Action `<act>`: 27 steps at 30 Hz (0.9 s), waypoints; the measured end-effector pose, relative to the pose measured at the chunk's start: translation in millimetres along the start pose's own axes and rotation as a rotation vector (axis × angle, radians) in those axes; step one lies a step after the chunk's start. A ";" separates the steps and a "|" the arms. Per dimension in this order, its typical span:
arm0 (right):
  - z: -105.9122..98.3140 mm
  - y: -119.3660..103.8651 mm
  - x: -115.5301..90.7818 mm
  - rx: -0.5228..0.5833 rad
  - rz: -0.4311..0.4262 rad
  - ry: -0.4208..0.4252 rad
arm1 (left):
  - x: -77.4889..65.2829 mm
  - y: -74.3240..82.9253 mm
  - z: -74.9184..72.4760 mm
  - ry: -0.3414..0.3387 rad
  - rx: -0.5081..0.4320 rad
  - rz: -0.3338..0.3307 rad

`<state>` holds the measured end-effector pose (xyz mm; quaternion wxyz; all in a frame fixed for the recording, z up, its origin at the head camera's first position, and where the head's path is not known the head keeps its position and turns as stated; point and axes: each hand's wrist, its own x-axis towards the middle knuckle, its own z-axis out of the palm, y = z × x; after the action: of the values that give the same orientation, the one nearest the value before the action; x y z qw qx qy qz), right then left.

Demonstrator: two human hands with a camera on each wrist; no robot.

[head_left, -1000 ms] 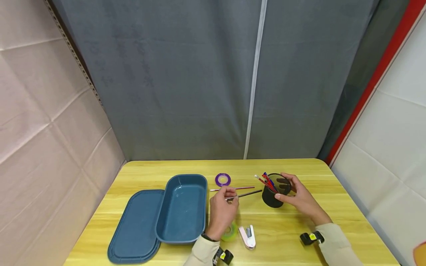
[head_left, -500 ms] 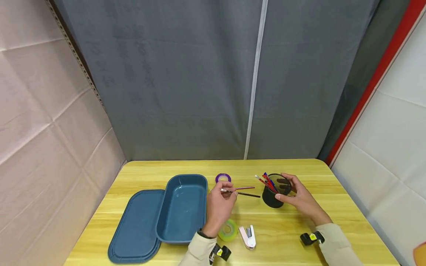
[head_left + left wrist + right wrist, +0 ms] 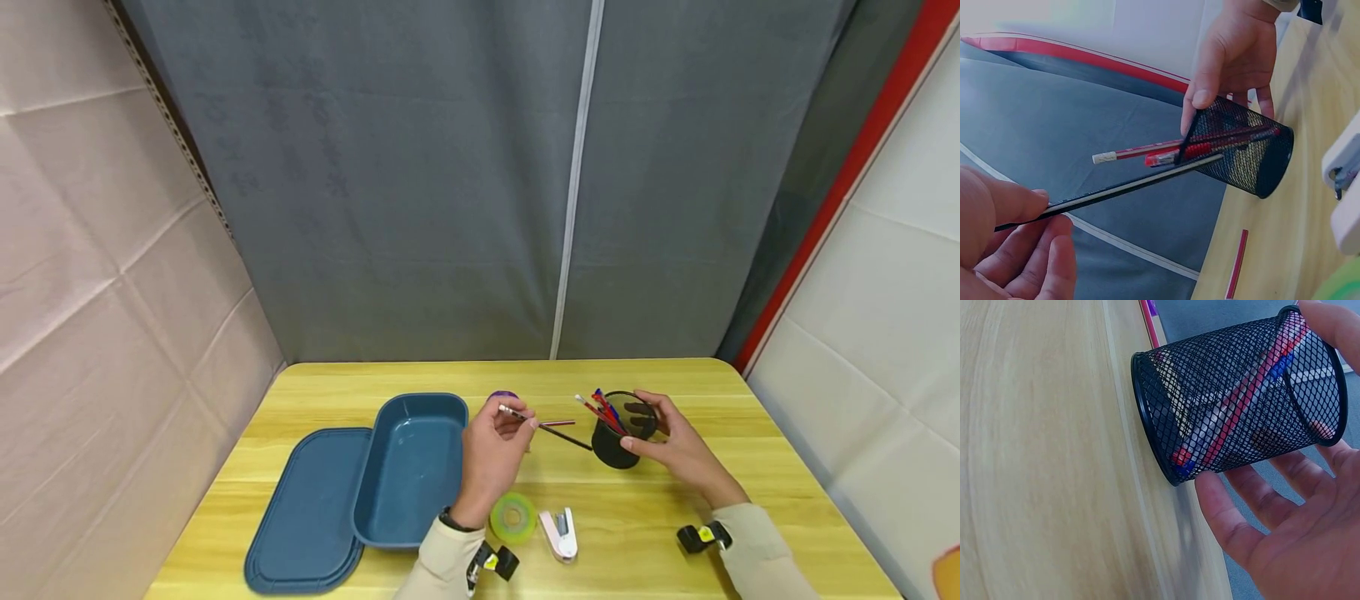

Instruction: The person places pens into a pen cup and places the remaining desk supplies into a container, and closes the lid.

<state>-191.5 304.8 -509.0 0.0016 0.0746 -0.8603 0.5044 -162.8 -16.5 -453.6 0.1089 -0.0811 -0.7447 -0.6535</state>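
Observation:
My left hand (image 3: 491, 454) pinches a dark pencil (image 3: 566, 437) near its pale end, between thumb and fingers. The pencil slants down to the right, its far end close to the black mesh pen holder (image 3: 611, 452). In the left wrist view that end of the pencil (image 3: 1116, 190) overlaps the mesh. My right hand (image 3: 678, 446) holds the pen holder around its rim and side, thumb toward me. Inside the holder lean a red pencil with a white eraser (image 3: 1105, 157) and red and blue pens (image 3: 1282, 362), visible through the mesh in the right wrist view.
A red pencil (image 3: 558, 422) lies on the table behind the left hand, which partly hides a purple tape roll (image 3: 502, 393). Nearer are a green tape roll (image 3: 513, 518) and a white stapler (image 3: 559, 535). A blue box (image 3: 408, 475) and its lid (image 3: 307, 508) sit left.
My left hand has risen and shifted slightly away and left, tilting the dark pencil so its pale end is higher. The right hand and pen holder have stayed nearly still.

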 end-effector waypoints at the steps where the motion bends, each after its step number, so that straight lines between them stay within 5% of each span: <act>1: 0.0 -0.2 0.0 0.000 0.002 0.000 | 0.6 1.0 0.1 -0.006 -0.008 0.004; 27: 0.5 0.5 -1.0 0.012 -0.007 0.000 | 25.5 25.5 6.8 -0.010 -0.034 0.092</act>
<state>-190.5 304.7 -509.8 0.0030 0.0776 -0.8569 0.5096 -181.0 -6.9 -423.2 0.1335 -0.1204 -0.7295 -0.6600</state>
